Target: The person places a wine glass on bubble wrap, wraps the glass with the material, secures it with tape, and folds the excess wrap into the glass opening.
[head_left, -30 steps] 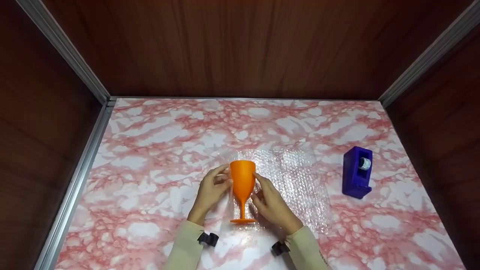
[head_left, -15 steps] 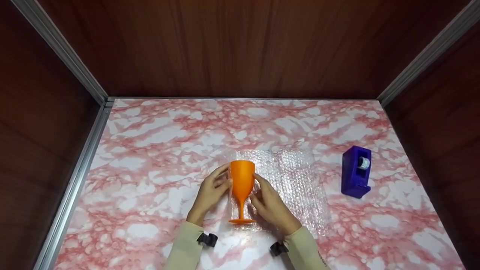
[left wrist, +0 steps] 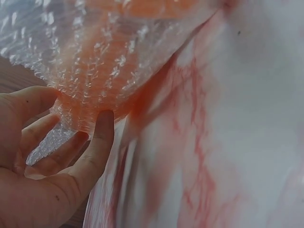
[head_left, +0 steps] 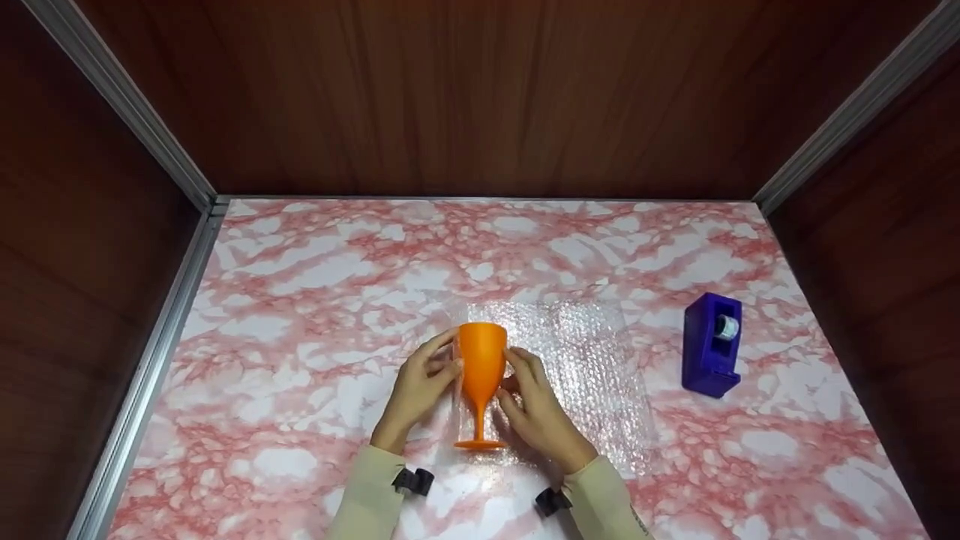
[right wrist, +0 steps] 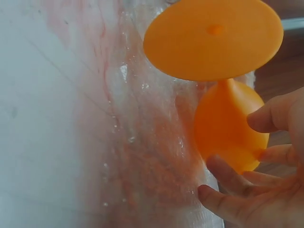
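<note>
An orange goblet (head_left: 482, 356) lies on its side over the left part of a clear bubble wrap sheet (head_left: 592, 382), rim away from me and foot towards me. My left hand (head_left: 418, 386) is at the left of the bowl; in the left wrist view its thumb and fingers pinch the bubble wrap (left wrist: 95, 71), raised against the goblet, whose orange shows through. From the right side my right hand (head_left: 544, 412) holds the bowl with thumb and fingertips. The right wrist view shows the goblet's round foot (right wrist: 213, 45) and the bowl between those fingers.
A purple tape dispenser (head_left: 709, 349) with a roll of tape stands to the right of the bubble wrap. The pink-and-white marbled table (head_left: 315, 300) is enclosed by dark wooden panels (head_left: 480, 97) at the back and both sides.
The goblet has shifted slightly to the left, and my right hand has moved left along with it. My left hand stays almost where it was, at the bowl's left side.
</note>
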### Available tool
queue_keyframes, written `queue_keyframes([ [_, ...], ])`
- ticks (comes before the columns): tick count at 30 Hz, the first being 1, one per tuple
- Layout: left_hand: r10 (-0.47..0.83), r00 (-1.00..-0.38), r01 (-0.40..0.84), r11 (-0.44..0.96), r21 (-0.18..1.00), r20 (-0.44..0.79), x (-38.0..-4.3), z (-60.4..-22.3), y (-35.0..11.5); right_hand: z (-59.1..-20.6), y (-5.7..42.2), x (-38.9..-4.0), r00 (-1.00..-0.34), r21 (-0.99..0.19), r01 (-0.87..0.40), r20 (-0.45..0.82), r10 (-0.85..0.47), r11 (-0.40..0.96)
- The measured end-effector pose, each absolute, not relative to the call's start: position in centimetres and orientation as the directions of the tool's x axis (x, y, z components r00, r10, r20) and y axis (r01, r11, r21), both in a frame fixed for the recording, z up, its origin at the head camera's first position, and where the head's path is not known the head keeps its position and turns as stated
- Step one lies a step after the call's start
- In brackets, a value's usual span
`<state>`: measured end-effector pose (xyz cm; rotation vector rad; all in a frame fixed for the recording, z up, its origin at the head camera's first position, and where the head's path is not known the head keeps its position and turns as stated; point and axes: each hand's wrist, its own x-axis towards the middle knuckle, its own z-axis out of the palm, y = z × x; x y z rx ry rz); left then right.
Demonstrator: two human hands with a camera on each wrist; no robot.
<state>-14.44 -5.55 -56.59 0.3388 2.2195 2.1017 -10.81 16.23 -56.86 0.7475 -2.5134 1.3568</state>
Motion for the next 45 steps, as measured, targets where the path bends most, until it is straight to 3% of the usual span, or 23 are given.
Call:
queue_keyframes([
  [10,0.173,-0.983,0.08,0.083,0.993,0.065,-14.4,-55.8,-5.1,-57.0,16.3,-10.6,-0.878,-0.78,-0.461,0.331,-0.347,0.423],
  [17,0.163,-0.981,0.133,0.178,0.975,0.104,-13.2,-51.8,-4.5,-57.2,16.2,-10.5,-0.884,-0.782,-0.443,0.298,-0.36,0.438],
  [24,0.159,-0.98,0.158,0.241,0.958,0.121,-14.2,-55.4,-4.8,-57.0,16.1,-10.4,-0.886,-0.788,-0.431,0.279,-0.371,0.439],
  [35,0.16,-0.97,0.225,0.309,0.924,0.183,-14.4,-54.5,-4.7,-57.1,16.1,-10.7,-0.875,-0.764,-0.457,0.294,-0.384,0.455],
  [45,0.16,-0.975,0.204,0.369,0.907,0.154,-14.1,-54.0,-4.2,-56.5,16.4,-10.6,-0.911,-0.812,-0.382,0.249,-0.329,0.441],
])
